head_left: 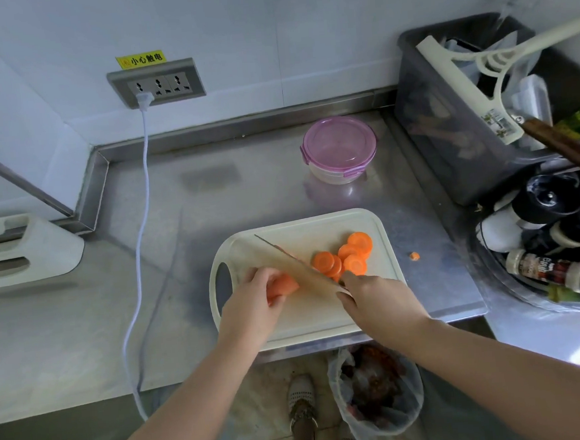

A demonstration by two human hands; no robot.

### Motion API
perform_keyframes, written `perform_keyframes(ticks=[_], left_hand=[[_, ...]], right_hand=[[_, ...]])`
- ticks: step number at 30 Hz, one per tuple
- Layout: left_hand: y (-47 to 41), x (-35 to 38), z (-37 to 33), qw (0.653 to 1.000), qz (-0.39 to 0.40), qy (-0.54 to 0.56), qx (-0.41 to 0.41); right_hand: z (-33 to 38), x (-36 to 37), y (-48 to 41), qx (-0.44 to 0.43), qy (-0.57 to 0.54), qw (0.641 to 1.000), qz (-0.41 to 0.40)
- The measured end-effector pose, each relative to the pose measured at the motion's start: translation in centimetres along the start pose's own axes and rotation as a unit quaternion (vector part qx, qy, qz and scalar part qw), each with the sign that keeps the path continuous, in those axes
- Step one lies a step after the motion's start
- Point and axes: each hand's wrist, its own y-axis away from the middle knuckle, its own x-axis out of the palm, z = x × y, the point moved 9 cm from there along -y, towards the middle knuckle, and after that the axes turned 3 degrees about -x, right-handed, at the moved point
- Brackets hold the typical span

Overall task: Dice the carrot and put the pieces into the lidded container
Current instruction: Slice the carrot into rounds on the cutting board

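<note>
right hand (pixel 373 300) slicing with the knife (pixel 296 261), left hand (pixel 253 301) steadying the carrot (pixel 283 285).
the right hand is gripping the knife handle, the blade running diagonally away and leftward. the left hand is curling around the carrot stub, which is lying just left of the blade on the cutting board (pixel 367 221), long axis roughly across the edge. cut rounds (pixel 342 257) are lying right of the blade. the lidded container (pixel 340 149) is standing closed behind the board, nearer the right hand.
</note>
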Motion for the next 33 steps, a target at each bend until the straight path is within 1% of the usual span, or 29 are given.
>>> perform_keyframes(ticks=[3,4,5,7,8,9,10,11,13,15,16,18,22,27,31,33], left_hand=[[-0.4,-0.9,0.4,1.000,-0.010,0.013,0.006],[-0.5,-1.8,0.8,0.999,-0.037,0.034,-0.004],[-0.6,-3.2,1.3,0.994,-0.085,0.065,-0.017],[-0.6,-6.5,1.8,0.973,-0.195,0.121,-0.025],[-0.6,-7.7,1.3,0.966,-0.226,0.124,-0.002],[-0.9,-8.3,0.0,0.966,-0.231,0.108,0.041],[-1.4,-8.4,-1.7,0.970,-0.209,0.081,0.096],[-1.8,-7.8,-3.6,0.973,-0.167,0.047,0.153],[-2.6,-5.5,-6.6,0.970,-0.063,-0.030,0.231],[-3.0,-3.1,-8.1,0.957,0.011,-0.111,0.266],[-3.3,-2.3,-8.5,0.951,0.030,-0.137,0.276],[-3.7,-1.8,-8.8,0.944,0.047,-0.139,0.295],[-4.8,-1.9,-7.6,0.954,0.055,-0.090,0.280],[-5.4,-1.6,-4.7,0.968,0.035,-0.056,0.242],[-5.7,-1.0,-3.2,0.978,0.029,-0.053,0.200],[-5.6,-0.6,-2.9,0.981,0.047,-0.054,0.179]], right_hand=[[0.3,-2.1,0.6,-0.026,0.071,0.994,-0.079],[0.4,-2.9,0.7,-0.034,0.100,0.988,-0.109],[0.4,-3.3,0.7,-0.040,0.139,0.982,-0.124],[0.1,-3.9,0.6,-0.046,0.174,0.973,-0.142],[-0.2,-4.0,0.4,-0.048,0.181,0.972,-0.144],[-0.3,-4.0,0.2,-0.053,0.187,0.971,-0.143],[-0.2,-4.1,0.0,-0.061,0.187,0.970,-0.141],[-0.1,-4.1,-0.2,-0.067,0.183,0.971,-0.140],[0.0,-4.2,-0.8,-0.071,0.180,0.971,-0.137],[0.3,-4.3,-1.3,-0.072,0.183,0.971,-0.134],[0.4,-4.4,-1.6,-0.072,0.190,0.970,-0.133],[0.3,-4.4,-2.1,-0.071,0.207,0.968,-0.122],[-0.8,-4.6,-2.9,-0.052,0.224,0.968,-0.100],[-2.2,-5.3,-2.7,-0.032,0.228,0.968,-0.104],[-3.7,-5.7,-2.4,-0.025,0.226,0.967,-0.115],[-4.4,-5.6,-2.0,-0.009,0.222,0.971,-0.090]])
